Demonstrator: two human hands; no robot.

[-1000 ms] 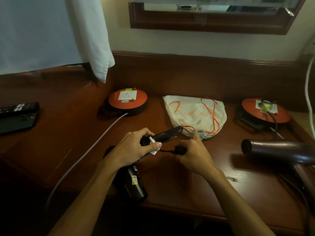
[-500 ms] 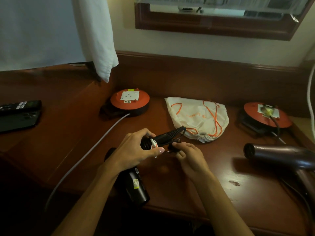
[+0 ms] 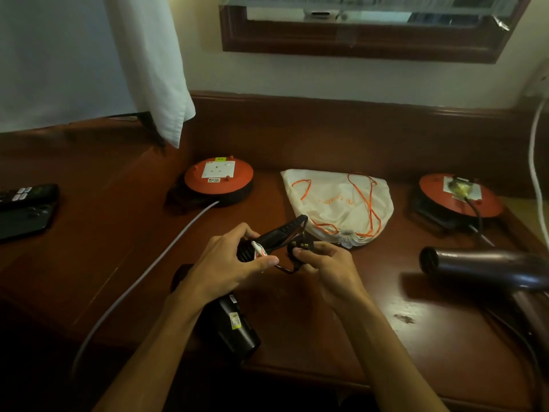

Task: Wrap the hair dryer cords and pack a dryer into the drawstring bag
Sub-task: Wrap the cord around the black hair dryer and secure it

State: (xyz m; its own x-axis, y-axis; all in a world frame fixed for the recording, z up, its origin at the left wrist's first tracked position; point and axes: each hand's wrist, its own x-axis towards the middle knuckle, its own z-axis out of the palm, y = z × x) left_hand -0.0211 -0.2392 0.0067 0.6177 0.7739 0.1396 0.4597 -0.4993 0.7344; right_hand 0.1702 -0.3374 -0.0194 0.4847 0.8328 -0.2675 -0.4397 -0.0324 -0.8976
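The person's left hand [image 3: 228, 263] was curled round the handle of the black plastic hair dryer [image 3: 234, 322], thumb pressed over the wound cord and its little white tag, the barrel hanging down past the near edge of the dark red-brown wooden desk [image 3: 297, 307]. Their right hand [image 3: 323, 263] pinched the black plug [image 3: 300, 246] just beside that handle, a short loop of thin black cord [image 3: 285, 269] sagging between the two hands. It looked to me like the last turn of the wrap. Done well, that loop would be drawn snug against the handle and the plug tucked under a turn so nothing sprang loose. The cream cloth drawstring bag with orange strings [image 3: 338, 203] lay flat just behind the hands, its mouth gathered shut, so it wanted opening first. A second, brownish hair dryer [image 3: 481, 266] lay to the right, unwrapped as far as I could tell.
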